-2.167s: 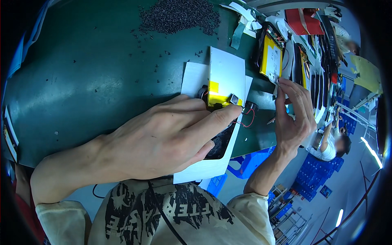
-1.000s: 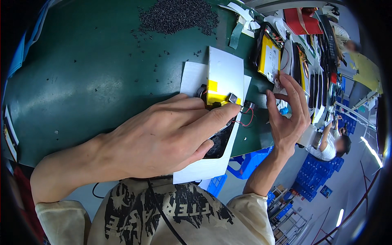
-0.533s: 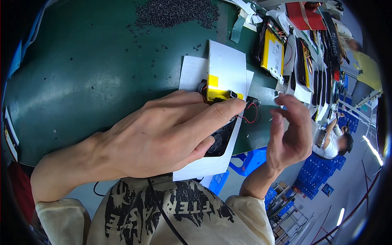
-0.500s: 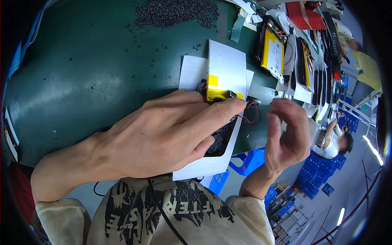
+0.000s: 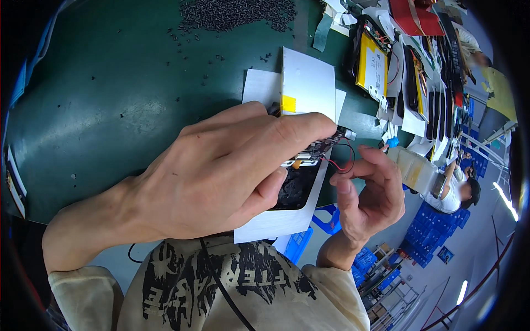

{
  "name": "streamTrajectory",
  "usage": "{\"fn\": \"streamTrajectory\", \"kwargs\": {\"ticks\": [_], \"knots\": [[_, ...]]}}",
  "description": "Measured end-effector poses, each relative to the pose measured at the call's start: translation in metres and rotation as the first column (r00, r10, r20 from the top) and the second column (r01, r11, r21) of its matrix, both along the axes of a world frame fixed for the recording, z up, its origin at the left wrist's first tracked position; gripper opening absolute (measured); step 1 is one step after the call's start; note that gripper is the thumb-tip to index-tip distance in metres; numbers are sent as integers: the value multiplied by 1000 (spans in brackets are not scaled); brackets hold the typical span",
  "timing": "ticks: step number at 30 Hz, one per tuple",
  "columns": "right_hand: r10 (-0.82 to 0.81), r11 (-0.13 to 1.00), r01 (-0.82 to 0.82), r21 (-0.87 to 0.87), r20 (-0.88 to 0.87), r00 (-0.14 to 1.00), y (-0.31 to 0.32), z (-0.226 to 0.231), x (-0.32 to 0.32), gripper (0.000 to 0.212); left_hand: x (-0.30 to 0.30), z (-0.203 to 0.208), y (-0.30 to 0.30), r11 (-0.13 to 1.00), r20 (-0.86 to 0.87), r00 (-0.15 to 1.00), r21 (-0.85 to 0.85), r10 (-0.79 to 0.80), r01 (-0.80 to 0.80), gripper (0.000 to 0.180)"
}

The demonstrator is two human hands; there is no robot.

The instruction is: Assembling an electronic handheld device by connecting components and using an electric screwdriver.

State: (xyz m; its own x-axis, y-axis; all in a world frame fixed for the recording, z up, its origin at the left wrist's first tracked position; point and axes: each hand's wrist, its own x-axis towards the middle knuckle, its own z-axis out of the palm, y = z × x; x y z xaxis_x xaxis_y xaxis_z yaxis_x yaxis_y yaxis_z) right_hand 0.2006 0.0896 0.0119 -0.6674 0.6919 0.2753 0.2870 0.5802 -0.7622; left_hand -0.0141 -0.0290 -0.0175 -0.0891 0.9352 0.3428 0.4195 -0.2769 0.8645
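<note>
My left hand (image 5: 221, 176) is closed around a small dark circuit board (image 5: 317, 148), and its index finger lies over the board's top. Behind that finger stands a flat white battery pack (image 5: 309, 83) with yellow tape. Beneath is a black device casing (image 5: 295, 193) on white paper (image 5: 265, 226). A thin loop of red and black wires (image 5: 350, 160) comes off the board's right side. Beside this loop my right hand (image 5: 372, 198) is curled, its thumb near another fingertip and the index finger raised; anything pinched there is too small to make out.
Many small black screws (image 5: 237, 15) are heaped at the table's far side, with strays on the green top (image 5: 132, 105). Opened devices with a yellow-edged battery (image 5: 371, 63) and stacked papers line the right. A blue plastic stool (image 5: 327, 220) stands below. Other people (image 5: 452, 187) work farther right.
My right hand has moved left and slightly down to the wires. My left hand has shifted up a little, and the circuit board now shows beneath its fingers.
</note>
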Motion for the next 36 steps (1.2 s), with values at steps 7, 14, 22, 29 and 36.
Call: {"fn": "streamTrajectory", "kwargs": {"ticks": [7,14,22,29,36], "knots": [[3,999,1,-53,81,997,-6,1,-5,48,1,0,-3,999,-2,999,-20,48,-48,60],[-56,989,64,-130,68,996,-11,-6,-8,34,3,-1,-2,998,105,993,-38,53,-50,58],[-159,911,142,-387,-12,987,-14,-4,-14,20,2,-8,3,996,52,999,90,11,-16,57],[-106,879,90,-468,-9,994,-13,-6,-15,10,0,-6,2,993,-24,998,103,60,-58,60],[-94,920,68,-386,-50,994,-9,-14,-11,9,-4,-5,1,993,-28,993,26,113,-112,53]]}}
